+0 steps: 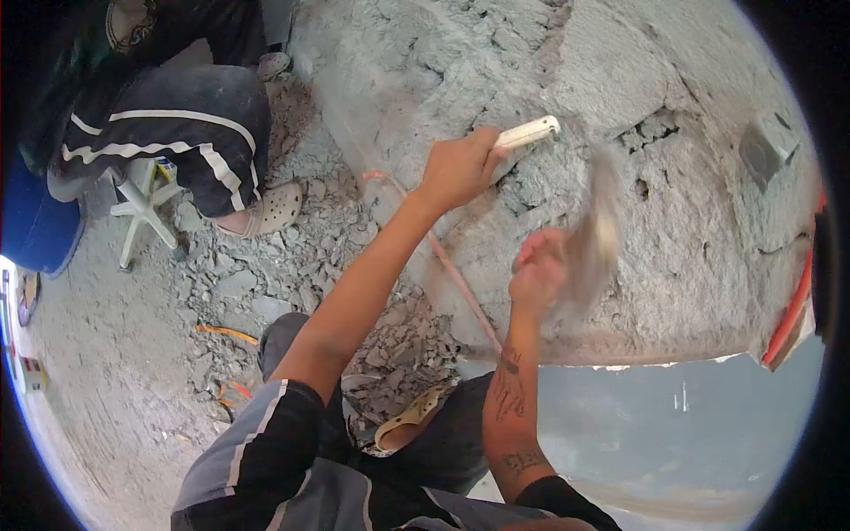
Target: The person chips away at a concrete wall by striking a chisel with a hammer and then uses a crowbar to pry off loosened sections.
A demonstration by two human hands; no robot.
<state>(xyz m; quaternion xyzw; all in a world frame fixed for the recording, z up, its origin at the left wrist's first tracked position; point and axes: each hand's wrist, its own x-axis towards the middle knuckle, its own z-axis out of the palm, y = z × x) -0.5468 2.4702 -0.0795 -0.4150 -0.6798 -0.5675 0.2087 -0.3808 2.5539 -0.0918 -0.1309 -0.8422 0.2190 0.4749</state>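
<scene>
My left hand [462, 168] is closed round a pale, light-coloured bar [529, 132], whose end sticks out to the right against the rough grey wall [620, 53]. Below and to the right of it, my right hand [539, 265] is closed on a tool [598, 234] so smeared by motion that its shape is unclear. Behind the hands, the wall surface is broken, with cracks and a dark cavity at the upper right. An orange-pink conduit [456, 276] runs down the wall beneath my left forearm.
Another person in dark striped trousers [190, 124] sits at the upper left beside a white stool base [142, 208] and a blue barrel [40, 221]. Rubble [292, 257] covers the floor near my legs. A metal box [768, 149] and red conduit [797, 305] are on the right.
</scene>
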